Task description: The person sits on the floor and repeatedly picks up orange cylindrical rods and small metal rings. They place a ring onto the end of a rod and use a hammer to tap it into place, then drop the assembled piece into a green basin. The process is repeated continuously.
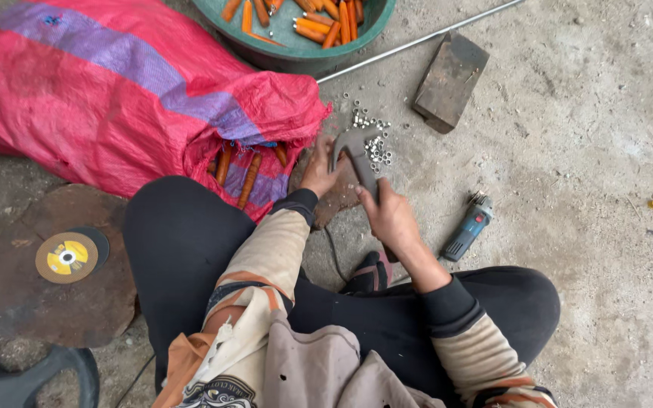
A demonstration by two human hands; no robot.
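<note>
My right hand (391, 217) grips the handle of a grey metal hammer (356, 148), whose head sits just over a pile of small silver nuts (372, 139) on the concrete floor. My left hand (317, 171) rests on a flat stone (344, 193) below the hammer head, fingers curled; what it pinches is hidden. A red woven sack (115, 91) lies open to the left, with orange-handled tools (249, 175) poking out of its mouth.
A green basin (304, 51) of orange handles stands at the top. A metal rod (417, 39) and a steel block (451, 81) lie beyond the nuts. A blue angle grinder (465, 230) rests at right. Cutting discs (68, 257) lie on a flat stone at left.
</note>
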